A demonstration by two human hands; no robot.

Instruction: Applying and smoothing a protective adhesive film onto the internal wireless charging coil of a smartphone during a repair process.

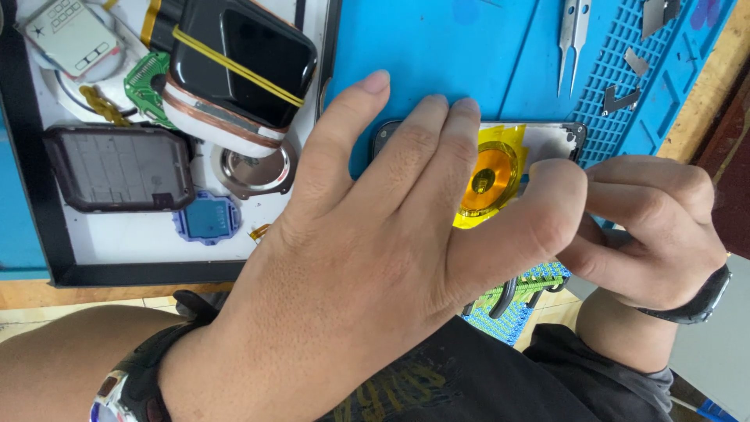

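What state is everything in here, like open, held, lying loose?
Left hand: spread flat, pressing down on the opened phone.
Right hand: fingers pinched together at the phone's edge.
Opened phone: back off, yellow coil exposed.
Tweezers: lying loose on the blue mat.
Black device: bound with rubber bands.

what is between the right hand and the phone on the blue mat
Nothing visible. The left hand lies flat on the opened phone, fingers beside its yellow coil. The right hand pinches at the phone's right edge, close to the left thumb; what it pinches is hidden.
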